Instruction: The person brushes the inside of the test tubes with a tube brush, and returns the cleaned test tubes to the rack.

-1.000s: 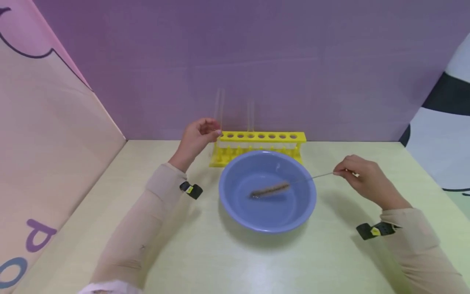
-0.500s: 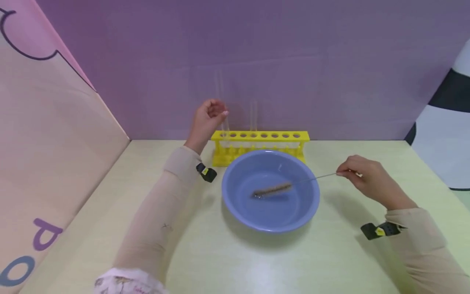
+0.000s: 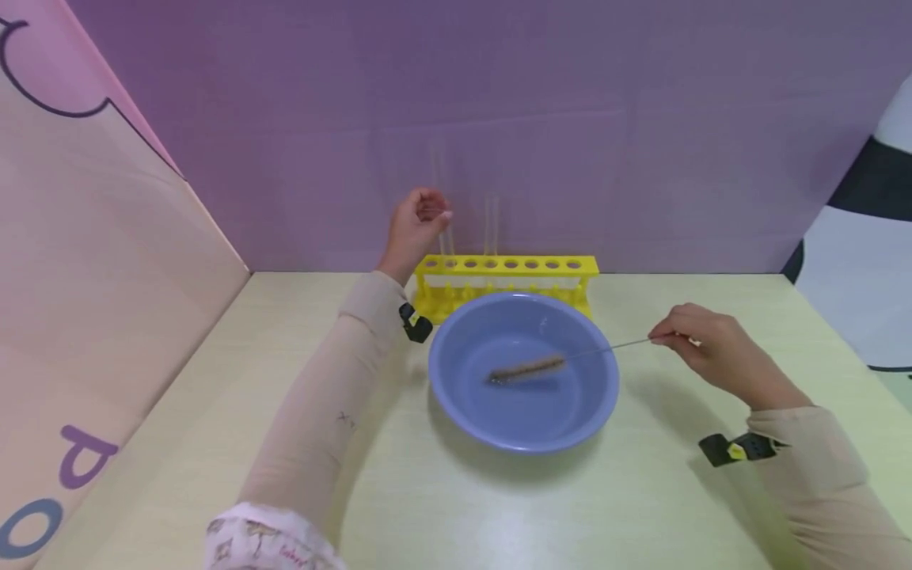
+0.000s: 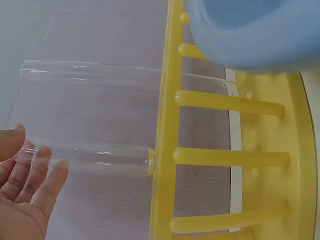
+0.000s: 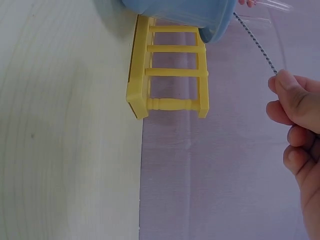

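Behind the basin, my left hand point(image 3: 416, 231) pinches a clear glass test tube point(image 4: 95, 159) between thumb and fingers. The tube stands upright, its lower end right at a hole near the left end of the yellow test tube rack point(image 3: 588, 264). A second test tube point(image 3: 492, 228) stands in the rack farther right. On the right side, my right hand point(image 3: 712, 348) pinches the twisted wire handle point(image 5: 255, 42) of a test tube brush point(image 3: 529, 370). Its brown bristles slant down inside the blue plastic basin point(image 3: 523, 445).
The basin stands on a pale wooden table point(image 3: 513, 514), directly in front of the rack, and hides part of its base. A purple wall point(image 3: 641, 158) rises behind the rack. A light printed panel point(image 3: 107, 277) borders the table on the left.
My left hand has lifted the test tube and shifted it right, then brought its lower end to a rack hole. The right hand and brush have stayed nearly still.
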The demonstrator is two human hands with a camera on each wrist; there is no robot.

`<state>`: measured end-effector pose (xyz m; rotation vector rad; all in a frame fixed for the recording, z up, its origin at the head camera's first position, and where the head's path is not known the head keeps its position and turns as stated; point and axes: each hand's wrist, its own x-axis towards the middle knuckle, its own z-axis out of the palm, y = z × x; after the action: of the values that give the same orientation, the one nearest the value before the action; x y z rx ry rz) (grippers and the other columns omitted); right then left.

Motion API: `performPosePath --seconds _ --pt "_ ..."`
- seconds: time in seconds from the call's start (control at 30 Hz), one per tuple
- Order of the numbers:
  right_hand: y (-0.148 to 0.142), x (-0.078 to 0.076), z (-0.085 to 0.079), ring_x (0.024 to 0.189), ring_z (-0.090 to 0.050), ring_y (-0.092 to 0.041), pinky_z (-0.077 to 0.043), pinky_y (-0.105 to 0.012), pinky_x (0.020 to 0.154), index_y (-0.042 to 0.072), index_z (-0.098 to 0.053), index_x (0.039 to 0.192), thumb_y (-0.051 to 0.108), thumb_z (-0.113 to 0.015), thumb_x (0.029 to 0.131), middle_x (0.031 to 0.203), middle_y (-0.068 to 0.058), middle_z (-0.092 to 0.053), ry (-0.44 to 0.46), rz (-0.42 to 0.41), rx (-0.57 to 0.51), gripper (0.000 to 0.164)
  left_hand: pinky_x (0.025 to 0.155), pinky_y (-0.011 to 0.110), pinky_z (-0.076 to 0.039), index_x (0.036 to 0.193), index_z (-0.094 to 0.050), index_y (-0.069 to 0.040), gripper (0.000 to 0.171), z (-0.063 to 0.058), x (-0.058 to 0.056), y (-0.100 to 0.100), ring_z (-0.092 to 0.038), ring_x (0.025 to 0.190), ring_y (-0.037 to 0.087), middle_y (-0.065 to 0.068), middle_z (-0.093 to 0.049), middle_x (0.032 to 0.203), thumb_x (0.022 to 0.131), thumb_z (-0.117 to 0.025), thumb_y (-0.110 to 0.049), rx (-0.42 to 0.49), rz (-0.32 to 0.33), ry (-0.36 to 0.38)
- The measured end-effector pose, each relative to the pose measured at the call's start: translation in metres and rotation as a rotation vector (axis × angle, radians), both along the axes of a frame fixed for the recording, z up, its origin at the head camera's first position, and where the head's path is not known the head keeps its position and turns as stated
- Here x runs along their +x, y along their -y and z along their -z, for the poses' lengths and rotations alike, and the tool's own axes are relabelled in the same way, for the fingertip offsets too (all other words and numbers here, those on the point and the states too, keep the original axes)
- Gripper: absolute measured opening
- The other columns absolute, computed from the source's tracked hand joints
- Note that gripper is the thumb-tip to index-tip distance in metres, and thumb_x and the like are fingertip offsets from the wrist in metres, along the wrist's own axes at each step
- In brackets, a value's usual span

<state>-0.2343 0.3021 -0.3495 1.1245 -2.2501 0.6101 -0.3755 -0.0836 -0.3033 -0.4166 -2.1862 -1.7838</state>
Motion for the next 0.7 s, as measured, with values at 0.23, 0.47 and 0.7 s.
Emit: performPosePath --seconds 0.23,0.47,0.7 --pt "0.002 0.001 0.0 0.069 -0.05 -0.002 -0.04 -0.012 0.061 0.008 -0.066 0.082 0.012 -0.063 0.09 0.079 0.002 -0.063 0.023 -0.002 0.023 0.009 0.088 0.029 -0.048 0.112 -0.054 0.001 0.027 0.007 -0.004 0.0 -0.059 0.102 0.021 0.014 -0.062 0.109 0.088 -0.064 -0.004 -0.009 -0.02 0.02" --pt "0.003 -0.001 0.001 0.067 -0.049 -0.002 -0.04 -0.013 0.059 0.007 -0.066 0.08 0.03 -0.049 0.097 0.077 0.002 -0.062 -0.002 -0.013 0.017 0.033 0.09 0.031 -0.048 0.11 -0.057 0.0 0.026 0.015 0.0 0.002 -0.059 0.102 0.023 0.014 -0.062 0.11 0.088 -0.067 -0.01 -0.079 -0.058 0.057" --pt "0.004 0.002 0.0 0.068 -0.05 -0.003 -0.04 -0.013 0.06 0.006 -0.065 0.081 0.016 -0.061 0.092 0.077 0.002 -0.062 0.004 -0.005 0.031 0.015 0.086 0.033 -0.05 0.103 -0.061 0.0 0.022 0.022 -0.002 0.003 -0.06 0.096 0.024 0.013 -0.063 0.104 0.087 -0.068 -0.013 -0.127 -0.085 0.107"
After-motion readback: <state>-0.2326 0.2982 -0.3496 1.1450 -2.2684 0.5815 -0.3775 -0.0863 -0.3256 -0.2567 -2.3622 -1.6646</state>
